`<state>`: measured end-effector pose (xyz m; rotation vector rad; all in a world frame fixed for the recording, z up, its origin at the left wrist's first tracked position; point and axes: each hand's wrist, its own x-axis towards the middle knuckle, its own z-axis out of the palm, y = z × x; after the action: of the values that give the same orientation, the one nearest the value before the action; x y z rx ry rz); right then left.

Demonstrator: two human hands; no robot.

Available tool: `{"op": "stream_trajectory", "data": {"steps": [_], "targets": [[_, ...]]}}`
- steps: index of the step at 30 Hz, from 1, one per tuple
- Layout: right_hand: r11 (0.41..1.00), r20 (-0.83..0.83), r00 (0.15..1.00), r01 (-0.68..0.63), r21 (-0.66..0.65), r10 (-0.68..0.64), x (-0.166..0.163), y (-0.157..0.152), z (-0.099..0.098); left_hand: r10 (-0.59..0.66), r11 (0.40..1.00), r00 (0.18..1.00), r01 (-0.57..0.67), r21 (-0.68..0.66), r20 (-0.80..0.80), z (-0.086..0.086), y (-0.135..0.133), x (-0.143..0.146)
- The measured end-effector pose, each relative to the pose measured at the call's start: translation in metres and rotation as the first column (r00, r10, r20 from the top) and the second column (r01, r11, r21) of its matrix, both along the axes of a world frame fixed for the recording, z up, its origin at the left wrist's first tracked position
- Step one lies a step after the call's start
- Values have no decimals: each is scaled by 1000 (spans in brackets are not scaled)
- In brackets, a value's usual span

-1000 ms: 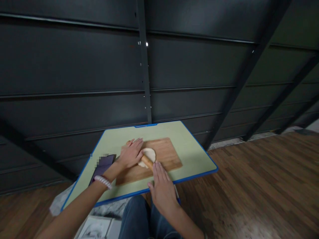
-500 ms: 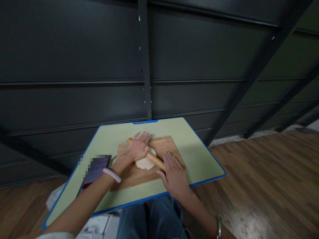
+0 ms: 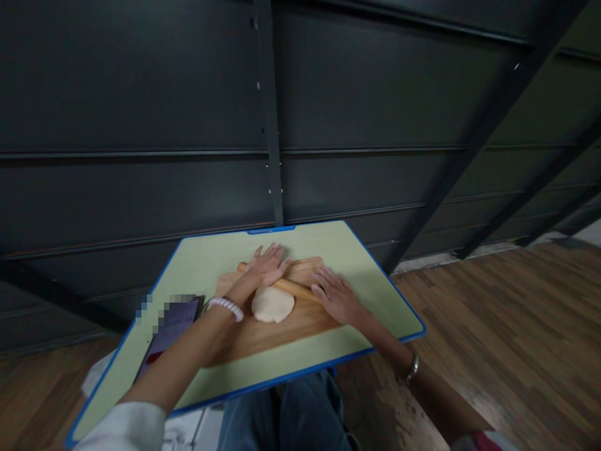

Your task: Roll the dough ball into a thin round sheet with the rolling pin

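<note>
A flat round of pale dough (image 3: 273, 304) lies on a wooden board (image 3: 300, 322) set on a light green tray with a blue rim (image 3: 370, 285). A wooden rolling pin (image 3: 293, 287) lies across the board at the dough's far edge. My left hand (image 3: 268, 265) rests flat on the pin's left part, fingers stretched out. My right hand (image 3: 335, 295) lies flat on its right end, fingers spread. A white beaded bracelet circles my left wrist and a metal bangle my right.
A dark phone (image 3: 169, 327) lies on the tray to the left of the board. A dark metal wall with a vertical post (image 3: 270, 113) rises right behind the tray. Wood floor (image 3: 507, 326) spreads to the right. My jeans-clad knees (image 3: 286, 413) sit under the tray's near edge.
Both hands have pushed the rolling pin away from me, from the near side of the dough over it to its far edge. The dough now shows as a wider flat round.
</note>
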<state>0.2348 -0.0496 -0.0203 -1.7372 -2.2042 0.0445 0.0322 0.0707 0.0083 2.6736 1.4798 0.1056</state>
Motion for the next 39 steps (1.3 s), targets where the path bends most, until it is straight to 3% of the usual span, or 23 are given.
{"op": "stream_trajectory", "data": {"steps": [4, 7, 14, 24, 39], "targets": [[997, -2, 999, -54, -62, 54, 11, 18, -3, 74, 997, 997, -75, 27, 14, -6, 4, 3], [997, -13, 1000, -25, -78, 24, 12, 19, -2, 82, 991, 997, -83, 106, 15, -11, -1, 1], [995, -1, 1000, 21, 101, -21, -12, -19, 1, 42, 967, 999, -36, 252, -20, -10, -31, -14], [987, -5, 1000, 6, 162, -5, -30, -60, 6, 55, 962, 998, -63, 267, 34, -13, -72, -34], [971, -23, 1000, 11, 238, -6, -42, -88, -4, 21, 938, 1000, -27, 347, 20, -12, -138, -61]]}}
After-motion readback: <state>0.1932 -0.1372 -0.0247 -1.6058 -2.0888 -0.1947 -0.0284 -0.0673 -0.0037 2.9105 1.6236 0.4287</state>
